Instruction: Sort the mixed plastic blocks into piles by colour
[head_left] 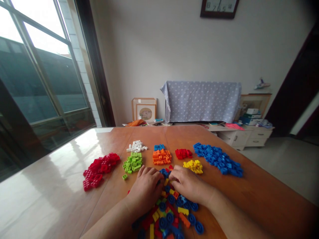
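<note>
A mixed heap of toy building bricks [183, 210] lies nearest me, with yellow, red, orange, green and blue pieces and round blue wheel-like parts. My left hand [148, 184] rests over its left side, fingers curled and closed, tips hidden. Opposite, my right hand [185, 182] reaches into the heap's far right side with fingers bent together; what they grip is hidden. A small yellow brick [166, 182] shows between the two hands. Lime green bricks [133, 162] sit just beyond my left hand, and yellow bricks [193, 166] beyond my right.
Sorted piles stand on the wooden table [62, 186]: dark red bricks [99, 169] left, white bricks [137, 146], orange bricks [161, 157] with blue behind, red bricks [183, 153], and a large blue pile [219, 159] right. One green brick [125, 177] lies apart. A cloth-covered object [201, 101] stands behind.
</note>
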The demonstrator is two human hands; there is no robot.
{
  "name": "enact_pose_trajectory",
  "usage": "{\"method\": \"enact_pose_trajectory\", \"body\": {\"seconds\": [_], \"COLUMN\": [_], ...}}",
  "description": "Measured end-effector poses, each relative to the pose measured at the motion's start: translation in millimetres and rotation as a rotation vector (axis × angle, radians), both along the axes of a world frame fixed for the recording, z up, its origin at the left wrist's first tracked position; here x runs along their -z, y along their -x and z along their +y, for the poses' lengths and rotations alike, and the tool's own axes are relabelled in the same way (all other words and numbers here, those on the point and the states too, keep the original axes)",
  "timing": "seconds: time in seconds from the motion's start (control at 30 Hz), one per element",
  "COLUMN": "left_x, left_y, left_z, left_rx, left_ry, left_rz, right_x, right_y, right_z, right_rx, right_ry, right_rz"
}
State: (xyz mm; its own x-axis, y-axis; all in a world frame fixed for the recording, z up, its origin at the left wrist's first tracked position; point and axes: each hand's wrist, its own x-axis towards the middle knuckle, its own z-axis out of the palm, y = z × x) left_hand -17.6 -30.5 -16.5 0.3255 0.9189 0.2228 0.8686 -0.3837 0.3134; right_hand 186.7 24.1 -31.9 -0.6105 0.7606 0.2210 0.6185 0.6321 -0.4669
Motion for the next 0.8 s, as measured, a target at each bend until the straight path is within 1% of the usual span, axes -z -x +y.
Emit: {"method": "enact_pose_trajectory", "body": {"seconds": [0.1,0.17,0.23,0.3,0.4,0.47,0.53,0.67,0.8], "left_x": [0.2,0.2,-0.3,-1.1,-1.7,-1.8,-1.9,-2.8,-4.4], "left_y": [1,1,2,2,3,3,3,4,4], "left_z": [0,0,0,1,1,1,1,-1,-2], "left_rx": [0.004,0.007,0.012,0.017,0.021,0.022,0.022,0.021,0.014], "left_ry": [-0.016,-0.022,-0.018,-0.013,-0.013,-0.016,-0.024,-0.031,-0.019], "left_rz": [-0.019,-0.028,-0.033,-0.037,-0.042,-0.045,-0.048,-0.051,-0.048], "right_x": [-7.7,-13.9,-16.5,-13.2,-1.1,5.5,7.3,0.5,-4.3], "right_y": [-12,-29,-50,-71,-90,-93,-92,-90,-91], "right_z": [6,13,21,29,36,38,38,37,33], "right_rx": [0.048,0.103,0.131,0.149,0.18,0.187,0.192,0.231,0.253], "right_ry": [-0.005,-0.009,-0.003,0.038,0.187,0.226,0.187,0.121,0.175], "right_rz": [0.09,0.168,0.202,0.163,0.047,0.017,0.023,-0.002,-0.099]}}
